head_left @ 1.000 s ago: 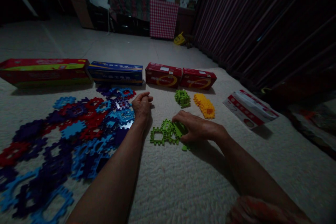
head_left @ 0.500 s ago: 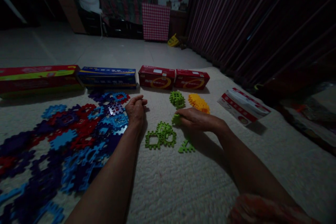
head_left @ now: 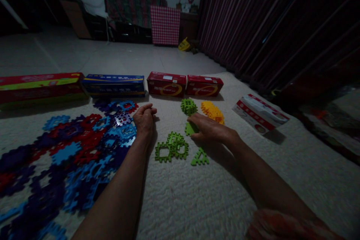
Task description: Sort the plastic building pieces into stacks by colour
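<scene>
Gripping a green piece (head_left: 190,128) in right hand (head_left: 210,132) fingers, green stack (head_left: 188,106) just beyond. Left hand (head_left: 144,120) loosely curled, farther off.

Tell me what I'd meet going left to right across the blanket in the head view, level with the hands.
First the pile of blue, red and purple tiles → left hand → flat green tiles → right hand, its fingers on a green tile → white and red box.
</scene>
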Action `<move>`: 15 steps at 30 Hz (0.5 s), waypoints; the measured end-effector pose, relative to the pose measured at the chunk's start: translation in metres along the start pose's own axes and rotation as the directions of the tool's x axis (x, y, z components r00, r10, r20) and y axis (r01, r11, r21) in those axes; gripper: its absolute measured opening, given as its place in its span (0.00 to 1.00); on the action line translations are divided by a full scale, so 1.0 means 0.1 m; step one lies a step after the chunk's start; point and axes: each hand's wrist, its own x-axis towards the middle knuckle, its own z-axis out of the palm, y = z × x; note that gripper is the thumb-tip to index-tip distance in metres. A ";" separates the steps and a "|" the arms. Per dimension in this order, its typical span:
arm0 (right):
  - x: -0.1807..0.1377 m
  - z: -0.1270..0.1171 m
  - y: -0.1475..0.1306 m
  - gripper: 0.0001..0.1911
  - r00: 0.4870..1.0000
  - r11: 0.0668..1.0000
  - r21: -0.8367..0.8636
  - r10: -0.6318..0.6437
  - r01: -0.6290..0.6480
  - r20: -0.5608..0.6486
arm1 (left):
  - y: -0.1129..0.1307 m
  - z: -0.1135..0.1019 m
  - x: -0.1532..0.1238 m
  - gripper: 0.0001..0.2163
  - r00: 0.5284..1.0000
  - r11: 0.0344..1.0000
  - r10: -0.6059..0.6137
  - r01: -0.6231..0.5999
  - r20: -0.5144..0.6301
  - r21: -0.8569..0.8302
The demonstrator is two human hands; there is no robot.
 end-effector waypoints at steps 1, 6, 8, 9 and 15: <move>0.02 -0.01 0.00 0.21 0.998 1.000 0.000 -0.024 0.024 0.060 | 0.01 0.00 0.00 0.16 1.000 1.000 -0.002 0.002 -0.004 -0.001; 0.06 -0.06 0.03 0.22 0.982 0.995 0.007 -0.095 0.095 0.162 | 0.06 0.04 -0.06 0.16 0.999 0.999 -0.034 0.034 -0.019 -0.004; 0.08 -0.08 0.03 0.26 0.986 0.992 0.027 -0.123 0.120 0.111 | 0.07 0.04 -0.06 0.16 0.999 0.999 -0.048 0.048 -0.019 -0.009; 0.09 -0.09 0.02 0.28 0.986 0.990 0.034 -0.140 0.137 0.089 | 0.06 0.04 -0.06 0.16 0.999 0.999 -0.047 0.047 -0.017 -0.008; 0.28 -0.19 0.00 0.27 0.986 0.987 0.029 -0.159 0.161 -0.050 | 0.01 0.01 0.00 0.16 1.000 1.000 -0.007 0.007 -0.019 0.017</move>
